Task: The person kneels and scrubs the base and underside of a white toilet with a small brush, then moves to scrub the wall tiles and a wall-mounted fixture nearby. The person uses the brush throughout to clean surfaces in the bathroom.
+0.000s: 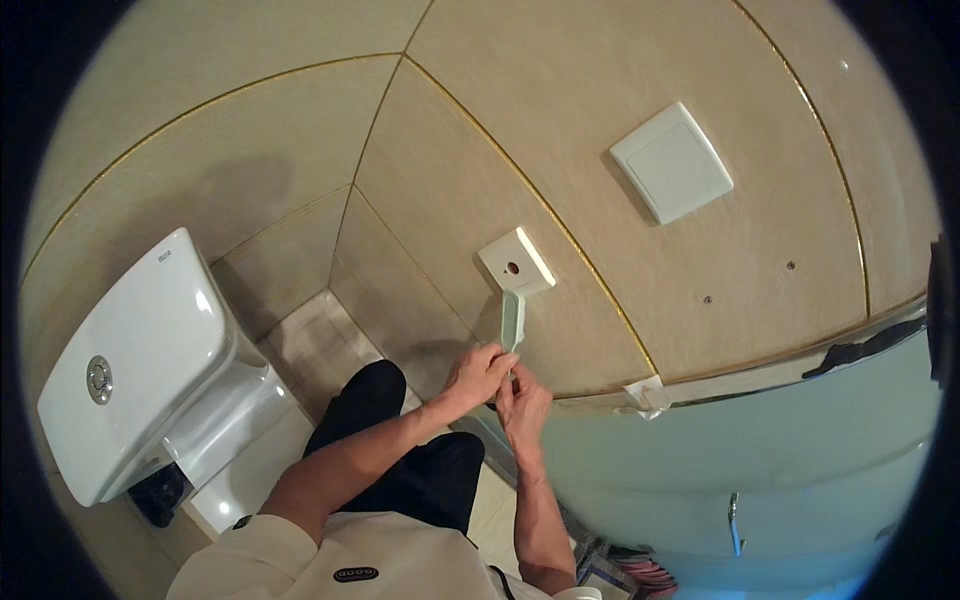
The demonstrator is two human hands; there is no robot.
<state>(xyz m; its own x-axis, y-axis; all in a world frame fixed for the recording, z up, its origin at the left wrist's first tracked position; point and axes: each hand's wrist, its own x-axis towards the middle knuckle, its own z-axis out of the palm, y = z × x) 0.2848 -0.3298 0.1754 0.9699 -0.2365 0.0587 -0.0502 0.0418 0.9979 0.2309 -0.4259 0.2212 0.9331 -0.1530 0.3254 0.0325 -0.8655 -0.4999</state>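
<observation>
Both of my hands meet in front of the beige wall panel, around the lower end of a long, narrow pale green plastic piece (511, 319). My left hand (474, 373) pinches that end between thumb and fingers. Close against it, my right hand (526, 405) has its fingertips on the same end; they partly hide what they grip. The green piece points up, its rounded top overlapping the lower edge of a small white wall plate (529, 259). In the plate is a round hole, dark reddish inside. Whether piece and plate touch, I cannot tell.
A white toilet cistern (142, 360) with a round flush button (99, 379) stands at left. Higher on the wall is a blank white cover plate (671, 163). A frosted glass panel (720, 435) with a metal handle (734, 523) curves along the right.
</observation>
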